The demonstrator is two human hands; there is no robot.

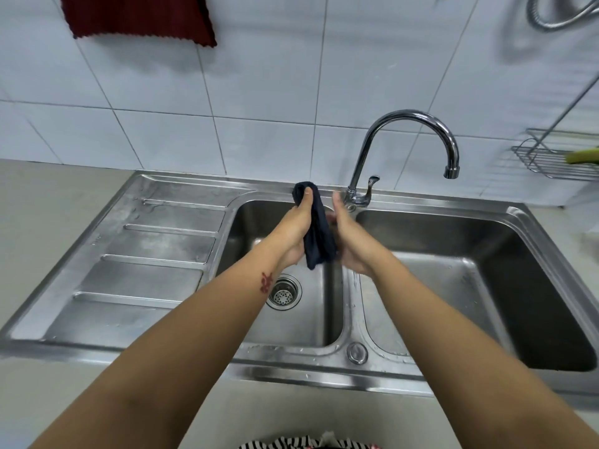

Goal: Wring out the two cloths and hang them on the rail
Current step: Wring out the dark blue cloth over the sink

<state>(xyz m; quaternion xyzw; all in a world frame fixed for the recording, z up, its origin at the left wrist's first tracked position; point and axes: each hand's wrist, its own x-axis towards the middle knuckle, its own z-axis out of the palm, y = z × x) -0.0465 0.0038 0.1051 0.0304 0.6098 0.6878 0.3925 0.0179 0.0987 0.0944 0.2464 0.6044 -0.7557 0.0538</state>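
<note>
At the far left the grey counter [48, 222] meets the ridged draining board [152, 251] of a steel double sink [324, 377], and high on the tiled wall [259, 76] above it a dark red cloth [139, 17] hangs down; what it hangs from is outside the picture. Next comes the left basin [311, 312] with its round strainer [283, 292] in the bottom. Over this basin the left hand [296, 230] grasps a dark blue cloth [319, 236]: the fingers are closed around its upper part, and the thumb presses on the bunched top end. The cloth is held in the air, slightly tilted, with its lower end loose above the basin. The right hand [351, 241] is just beside the cloth, on its right side, with the palm turned to it and the fingers straight and opened; it touches the cloth at the lower part, but does not clench it. Further right a curved chrome tap [418, 121] stands behind the basins, then the right basin [470, 280], and at the edge a wire rack [551, 157] on the wall.
</note>
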